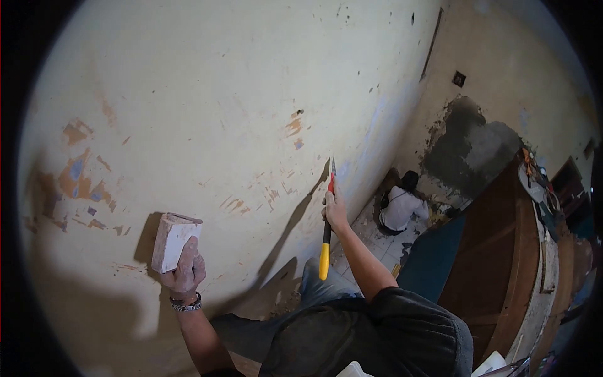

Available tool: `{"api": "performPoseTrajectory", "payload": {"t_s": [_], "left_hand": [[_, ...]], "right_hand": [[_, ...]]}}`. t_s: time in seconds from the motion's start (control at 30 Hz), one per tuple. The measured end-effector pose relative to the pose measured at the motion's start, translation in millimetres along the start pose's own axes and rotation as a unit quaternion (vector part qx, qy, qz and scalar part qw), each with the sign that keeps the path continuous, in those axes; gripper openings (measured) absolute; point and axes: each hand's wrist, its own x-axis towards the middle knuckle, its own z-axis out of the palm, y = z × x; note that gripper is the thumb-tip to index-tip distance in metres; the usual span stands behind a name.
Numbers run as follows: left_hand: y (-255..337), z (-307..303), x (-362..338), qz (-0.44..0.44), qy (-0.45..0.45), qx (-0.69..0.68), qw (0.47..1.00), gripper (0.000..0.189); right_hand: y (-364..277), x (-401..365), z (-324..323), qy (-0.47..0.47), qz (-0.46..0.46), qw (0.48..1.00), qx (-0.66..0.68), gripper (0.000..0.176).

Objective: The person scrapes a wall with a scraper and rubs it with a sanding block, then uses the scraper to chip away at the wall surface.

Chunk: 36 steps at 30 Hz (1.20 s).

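— Two hands up at the wall (pixel 207 94), head view. My left hand (pixel 183 269) is wrapped round a pale sanding block (pixel 173 240), lower left of the frame.
— And the right?
— My right hand (pixel 335 210), mid-frame, is closed round a yellow-handled scraper (pixel 325 251), blade tip up against the wall.
— Which step?
— Stripping flaked paint, I'd judge. The next move calls for a shallow blade and a firm push at the peeling patches (pixel 78 179). A person (pixel 402 207) crouches centre right, well apart.
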Motion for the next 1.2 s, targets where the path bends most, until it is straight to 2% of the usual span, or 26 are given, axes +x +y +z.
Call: {"api": "performPoseTrajectory", "payload": {"t_s": [0.1, 0.3, 0.37, 0.47, 0.7, 0.77, 0.9, 0.97, 1.0, 1.07, 1.13, 1.2], "left_hand": [[-3.0, 1.5, -14.3, -0.066, -0.032, -0.013, 0.997, 0.022], [-2.4, -0.5, -11.2, -0.032, -0.029, 0.065, 0.997, 0.021], [-4.2, 0.6, -12.3, -0.036, -0.019, 0.022, 0.999, 0.023], [-3.7, 1.7, -13.5, -0.027, -0.002, 0.051, 0.998, 0.024], [-0.4, 0.7, -11.8, -0.035, -0.008, 0.028, 0.999, 0.022], [-0.7, 0.9, -11.9, -0.042, -0.011, 0.042, 0.998, 0.02], [-8.4, 3.3, -21.0, -0.009, 0.002, 0.056, 0.998, 0.029], [-9.7, 2.5, -30.5, -0.049, -0.016, 0.013, 0.999, 0.028], [-8.6, 1.9, -30.7, -0.062, -0.022, -0.002, 0.998, 0.027], [-2.7, 1.6, -14.5, -0.03, -0.01, 0.052, 0.998, 0.023], [-2.4, 2.0, -10.4, -0.024, -0.001, 0.071, 0.997, 0.023], [-1.5, 0.9, -14.2, -0.017, -0.003, 0.082, 0.996, 0.024]], "right_hand": [[3.6, 3.5, 7.5, 0.0, -0.01, 1.0, -0.002, 0.059], [3.3, 7.7, 15.9, -0.005, -0.026, 0.999, -0.031, 0.058], [4.5, 8.0, 16.4, -0.001, -0.035, 0.999, -0.036, 0.058], [11.6, 10.5, 21.8, 0.031, -0.043, 0.997, -0.055, 0.058], [26.7, 16.9, 28.0, 0.034, -0.094, 0.992, -0.08, 0.059], [7.0, 2.9, 29.9, 0.018, -0.044, 0.999, -0.011, 0.059], [7.6, 17.9, 32.8, 0.033, -0.088, 0.995, -0.039, 0.059], [-20.2, 23.7, 33.1, 0.048, -0.035, 0.995, 0.074, 0.059], [-14.8, 18.9, 32.1, 0.05, -0.035, 0.995, 0.074, 0.059], [0.6, 13.9, 32.0, 0.03, -0.079, 0.996, -0.007, 0.058], [-10.3, 9.8, 26.3, 0.01, -0.055, 0.998, -0.001, 0.058], [-18.0, 19.8, 22.5, 0.04, -0.011, 0.999, 0.027, 0.058]]}}
